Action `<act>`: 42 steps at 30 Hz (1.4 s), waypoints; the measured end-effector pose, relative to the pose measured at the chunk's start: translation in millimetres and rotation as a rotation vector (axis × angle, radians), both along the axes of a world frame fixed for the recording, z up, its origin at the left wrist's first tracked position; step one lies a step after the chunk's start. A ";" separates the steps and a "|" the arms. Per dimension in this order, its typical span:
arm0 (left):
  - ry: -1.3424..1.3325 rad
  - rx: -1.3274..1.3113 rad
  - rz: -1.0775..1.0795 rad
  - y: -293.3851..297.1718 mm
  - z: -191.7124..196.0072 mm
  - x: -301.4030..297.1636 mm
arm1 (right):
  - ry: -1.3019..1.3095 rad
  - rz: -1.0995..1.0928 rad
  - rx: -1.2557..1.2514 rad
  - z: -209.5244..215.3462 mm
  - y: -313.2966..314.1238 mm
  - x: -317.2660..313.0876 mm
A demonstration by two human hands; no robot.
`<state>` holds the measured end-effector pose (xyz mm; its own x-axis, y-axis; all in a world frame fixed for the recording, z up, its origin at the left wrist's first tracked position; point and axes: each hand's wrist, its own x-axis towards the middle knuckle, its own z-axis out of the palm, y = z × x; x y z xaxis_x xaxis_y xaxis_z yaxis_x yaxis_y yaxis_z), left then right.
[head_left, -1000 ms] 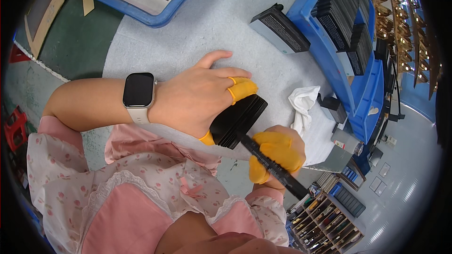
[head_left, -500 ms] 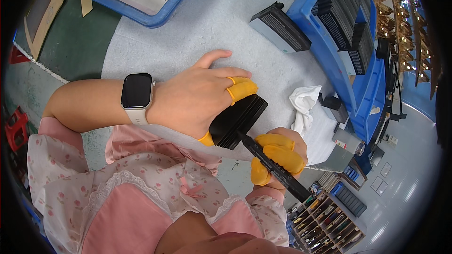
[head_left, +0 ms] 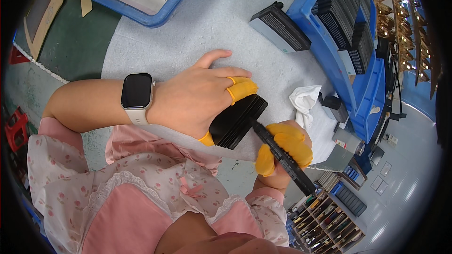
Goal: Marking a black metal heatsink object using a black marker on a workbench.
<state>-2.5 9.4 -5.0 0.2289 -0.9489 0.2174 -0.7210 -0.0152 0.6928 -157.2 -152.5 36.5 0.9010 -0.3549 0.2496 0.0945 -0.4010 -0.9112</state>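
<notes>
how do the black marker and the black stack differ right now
Shape: the black marker is a single slim rod, while the black stack is several flat, thin layers together.
Hold: the marker is in the right hand; the stack is in the left hand.
Slant: in the picture, the marker slopes down to the right, while the stack's layered edges slope down to the left.
Shared: both are black and held.
</notes>
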 end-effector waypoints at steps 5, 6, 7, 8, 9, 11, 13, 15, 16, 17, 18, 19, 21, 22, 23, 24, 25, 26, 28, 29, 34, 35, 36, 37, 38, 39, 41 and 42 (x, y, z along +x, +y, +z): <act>0.015 0.018 -0.010 1.1 3.6 2.8 | -0.179 -0.110 -0.331 -1.5 -13.8 16.3; -0.033 0.065 -0.019 1.4 3.1 3.5 | -0.204 -0.121 -0.376 -5.2 -18.3 16.4; -0.083 0.112 -0.029 1.2 3.1 4.3 | -0.230 -0.134 -0.422 -8.4 -25.0 16.0; -0.096 0.115 -0.041 1.8 3.1 4.9 | -0.239 -0.149 -0.419 -8.5 -28.6 16.3; -0.106 0.122 -0.031 2.1 3.4 4.5 | -0.233 -0.068 -0.429 -8.0 -32.3 16.2; -0.136 0.133 -0.037 2.1 4.3 3.7 | -0.242 -0.008 -0.436 -7.5 -38.2 17.0; -0.064 0.042 0.003 2.5 4.8 3.1 | -0.239 0.198 -0.443 -6.4 -42.4 18.5; -0.012 0.048 0.007 2.5 5.7 3.3 | -0.179 0.268 -0.498 -5.0 -42.8 22.3; 0.061 0.049 0.026 3.1 6.2 4.2 | -0.202 0.255 -0.366 -15.4 -37.8 27.6; 0.044 0.049 0.020 2.6 6.1 4.3 | -0.223 0.246 -0.236 -20.3 -36.6 31.8; 0.084 0.036 0.046 2.5 5.8 4.8 | -0.168 0.354 -0.254 -17.7 -40.8 33.6; 0.125 0.023 0.072 2.1 6.7 5.9 | -0.182 0.349 -0.258 -15.8 -40.3 37.1; 0.131 0.022 0.091 2.2 9.9 7.8 | -0.126 0.395 -0.288 -13.3 -36.0 44.1; 0.149 0.020 0.111 2.3 10.9 8.7 | -0.102 0.414 -0.332 -17.1 -35.4 43.9; 0.142 0.020 0.111 2.6 12.1 8.6 | -0.108 0.413 -0.334 -19.0 -34.3 44.5; 0.132 0.031 0.119 2.7 12.7 8.3 | -0.105 0.417 -0.347 -20.8 -32.9 45.3; 0.123 0.042 0.128 2.7 12.9 7.8 | -0.101 0.422 -0.360 -21.4 -32.2 45.8; 0.122 0.045 0.124 2.7 11.3 7.8 | -0.102 0.418 -0.358 -21.7 -31.6 46.3; 0.091 0.032 0.134 2.7 7.9 7.5 | -0.072 0.414 -0.383 -22.8 -30.3 46.6; 0.090 0.033 0.132 2.5 8.8 7.7 | -0.073 0.412 -0.383 -22.8 -29.8 46.3; 0.037 0.094 0.100 -1.1 13.8 7.7 | -0.087 0.399 -0.357 -23.4 -26.4 46.9; 0.037 0.096 0.100 -0.9 13.2 7.8 | -0.087 0.399 -0.355 -23.9 -25.6 47.1; 0.047 0.086 0.103 -0.6 12.2 7.8 | -0.095 0.398 -0.357 -24.4 -24.8 47.2; 0.056 0.076 0.105 -0.3 11.3 7.8 | -0.103 0.398 -0.359 -25.0 -23.9 47.3; 0.057 0.078 0.106 0.3 10.0 8.1 | -0.102 0.399 -0.357 -24.8 -22.1 47.1; 0.057 0.073 0.100 0.8 8.8 8.7 | -0.083 0.385 -0.363 -23.6 -19.9 47.0; 0.060 0.070 0.094 1.2 7.7 9.3 | -0.061 0.372 -0.367 -24.4 -16.7 46.9; 0.055 0.074 0.088 0.7 8.0 9.2 | -0.070 0.364 -0.363 -26.0 -15.6 47.0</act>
<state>6.7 10.1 3.0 0.3214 -0.9376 0.1325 -0.6753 -0.1289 0.7262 -110.2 -168.0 10.6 0.9268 0.0986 0.3623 0.3420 -0.6198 -0.7063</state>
